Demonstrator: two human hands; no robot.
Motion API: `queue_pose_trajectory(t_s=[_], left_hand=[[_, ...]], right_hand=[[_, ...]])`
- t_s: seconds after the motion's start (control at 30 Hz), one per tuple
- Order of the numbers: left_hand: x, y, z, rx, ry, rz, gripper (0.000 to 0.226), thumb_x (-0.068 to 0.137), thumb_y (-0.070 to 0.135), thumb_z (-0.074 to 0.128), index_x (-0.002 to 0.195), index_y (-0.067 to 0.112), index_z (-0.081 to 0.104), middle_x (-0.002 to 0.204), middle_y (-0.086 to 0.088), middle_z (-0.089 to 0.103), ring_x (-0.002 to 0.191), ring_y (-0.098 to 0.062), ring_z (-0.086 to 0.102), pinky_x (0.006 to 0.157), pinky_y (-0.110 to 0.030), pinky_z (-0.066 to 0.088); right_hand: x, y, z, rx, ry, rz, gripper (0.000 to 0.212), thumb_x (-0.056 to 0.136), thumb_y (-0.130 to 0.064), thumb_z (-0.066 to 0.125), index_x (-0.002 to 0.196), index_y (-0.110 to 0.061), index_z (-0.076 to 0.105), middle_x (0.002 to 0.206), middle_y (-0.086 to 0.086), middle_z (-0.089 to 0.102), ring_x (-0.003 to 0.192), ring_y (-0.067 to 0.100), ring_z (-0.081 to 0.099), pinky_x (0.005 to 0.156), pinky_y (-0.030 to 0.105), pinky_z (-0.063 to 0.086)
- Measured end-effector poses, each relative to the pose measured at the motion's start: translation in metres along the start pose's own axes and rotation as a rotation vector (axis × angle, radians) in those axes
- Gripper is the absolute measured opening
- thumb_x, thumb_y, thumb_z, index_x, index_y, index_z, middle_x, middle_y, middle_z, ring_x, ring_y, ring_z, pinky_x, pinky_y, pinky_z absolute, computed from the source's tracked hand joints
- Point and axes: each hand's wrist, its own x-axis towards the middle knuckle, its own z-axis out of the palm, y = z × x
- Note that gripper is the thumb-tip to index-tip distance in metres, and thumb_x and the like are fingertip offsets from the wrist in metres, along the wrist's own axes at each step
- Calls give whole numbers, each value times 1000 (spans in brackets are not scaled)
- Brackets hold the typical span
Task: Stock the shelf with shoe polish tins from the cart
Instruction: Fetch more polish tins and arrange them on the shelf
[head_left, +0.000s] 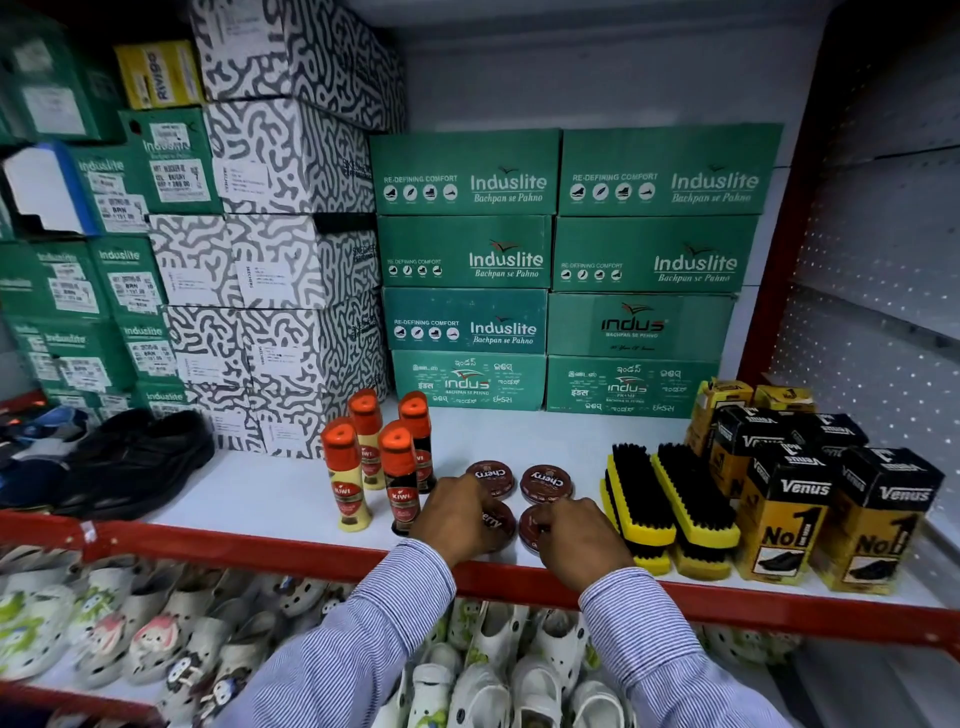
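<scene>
Round dark-red Cherry polish tins lie on the white shelf near its red front edge. Two sit in a back row, a left tin and a right tin, both fully visible. In front of them, my left hand covers and grips a front-left tin, and my right hand grips a front-right tin. Both front tins rest on the shelf, partly hidden by my fingers. The cart is out of view.
Kiwi liquid polish bottles stand just left of my left hand. Yellow shoe brushes and Venus boxes crowd the right. Green Induslite boxes line the back, black shoes sit left. Sandals fill the lower shelf.
</scene>
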Motion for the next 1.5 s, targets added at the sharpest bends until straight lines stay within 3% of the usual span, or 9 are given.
queue_pose_trajectory(t_s=[0.13, 0.4, 0.53, 0.63, 0.7, 0.8, 0.97, 1.1, 1.5], left_hand=[[-1, 0, 0, -8, 9, -28, 32, 72, 43, 82, 96, 22, 81, 99, -11, 79, 92, -23, 74, 81, -31, 60], [-4, 2, -3, -8, -19, -15, 24, 74, 38, 81, 97, 28, 82, 101, -7, 80, 94, -21, 74, 84, -29, 60], [-2, 2, -3, -3, -42, -26, 28, 74, 40, 79, 99, 27, 81, 101, -9, 80, 93, -21, 75, 84, -32, 61], [2, 8, -7, 25, -22, -46, 28, 83, 25, 70, 107, 13, 76, 109, -16, 76, 103, -30, 71, 86, -31, 56], [7, 15, -10, 41, -41, -36, 24, 84, 10, 60, 104, 12, 73, 109, -20, 74, 106, -36, 68, 86, -34, 53], [20, 14, -10, 50, -91, -17, 36, 77, -1, 53, 102, 15, 73, 109, -16, 74, 108, -36, 67, 89, -37, 56], [32, 8, -5, 62, -163, -29, 48, 81, -1, 58, 124, 19, 70, 128, -16, 69, 122, -34, 62, 105, -38, 50], [36, 6, -2, 62, -151, -19, 48, 83, -1, 56, 124, 20, 70, 129, -16, 70, 123, -33, 62, 102, -31, 47], [31, 9, -3, 116, -169, -34, 46, 85, 1, 56, 126, 18, 70, 128, -22, 67, 121, -38, 62, 103, -35, 48]], right_hand=[[1, 1, 0, 12, -9, 7, 29, 73, -10, 49, 87, -20, 73, 96, 15, 71, 96, 34, 62, 69, 26, 37], [0, -1, -1, 48, -24, 35, 29, 73, -9, 50, 86, -22, 73, 95, 14, 72, 95, 33, 63, 69, 25, 39], [-1, -2, -4, 45, 8, 38, 32, 76, -11, 50, 93, -23, 73, 101, 16, 70, 100, 34, 63, 77, 30, 49], [0, -5, -13, 48, 74, 47, 36, 80, -13, 49, 110, -16, 68, 111, 20, 66, 108, 38, 59, 87, 35, 49], [7, -8, -19, 49, 62, 47, 34, 74, -15, 50, 103, -13, 67, 106, 21, 67, 102, 41, 60, 80, 35, 49], [18, -10, -25, 6, -25, 66, 34, 66, -18, 49, 95, -15, 67, 103, 21, 68, 98, 41, 62, 73, 33, 48], [31, -7, -24, -37, -107, 73, 36, 75, -18, 53, 108, -21, 67, 118, 20, 64, 109, 38, 59, 86, 34, 48], [33, -4, -24, -40, -111, 81, 38, 86, -17, 53, 123, -15, 62, 126, 22, 59, 117, 39, 56, 94, 36, 48], [35, -1, -22, -79, -111, 56, 38, 81, -15, 54, 117, -18, 67, 119, 21, 64, 111, 38, 61, 90, 36, 50]])
